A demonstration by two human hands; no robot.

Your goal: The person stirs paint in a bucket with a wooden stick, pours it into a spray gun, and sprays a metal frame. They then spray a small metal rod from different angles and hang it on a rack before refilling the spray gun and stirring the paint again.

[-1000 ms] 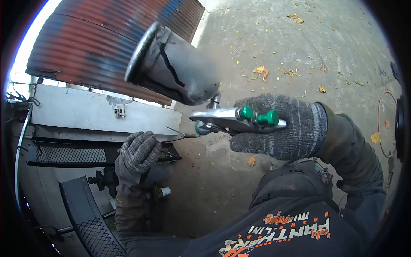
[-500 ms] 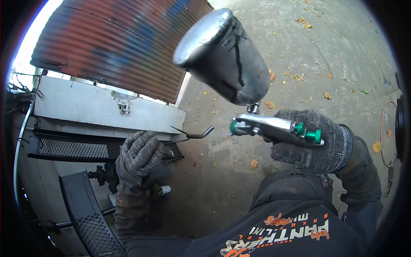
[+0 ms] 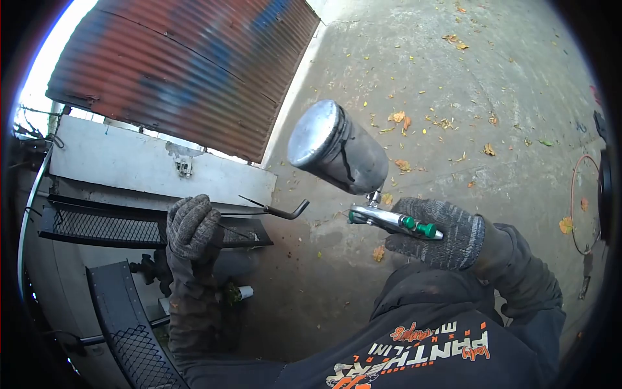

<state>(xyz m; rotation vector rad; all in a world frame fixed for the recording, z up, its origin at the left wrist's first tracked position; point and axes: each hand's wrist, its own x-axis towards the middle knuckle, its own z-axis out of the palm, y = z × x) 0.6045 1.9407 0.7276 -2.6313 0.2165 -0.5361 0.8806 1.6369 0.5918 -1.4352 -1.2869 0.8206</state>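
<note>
My right hand [image 3: 437, 233], in a grey knit glove, is wrapped round a paint spray gun [image 3: 389, 219]. The gun has a metal body, green knobs and a green nozzle ring pointing left. Its dented silver cup [image 3: 343, 149] stands on top, tilted up and left, with dark drips down its side. In a matching glove, my left hand [image 3: 193, 227] is closed on a thin dark metal piece. This bent metal piece [image 3: 285, 212] sticks out rightward, with thin prongs and a thicker, upturned end. The part inside my fist is hidden. A gap separates piece and nozzle.
Dark mesh-panelled metal frames [image 3: 107, 223] lie to the left, with another curved mesh frame [image 3: 120, 305] below. A white wall [image 3: 129, 155] and rusty corrugated sheet [image 3: 175, 71] stand beyond. Dry leaves [image 3: 457, 42] dot the concrete. A hose [image 3: 573, 207] curves at right.
The spray gun has moved down, slightly left and away from the camera with my right hand. My left hand and the bent metal piece have shifted slightly left.
</note>
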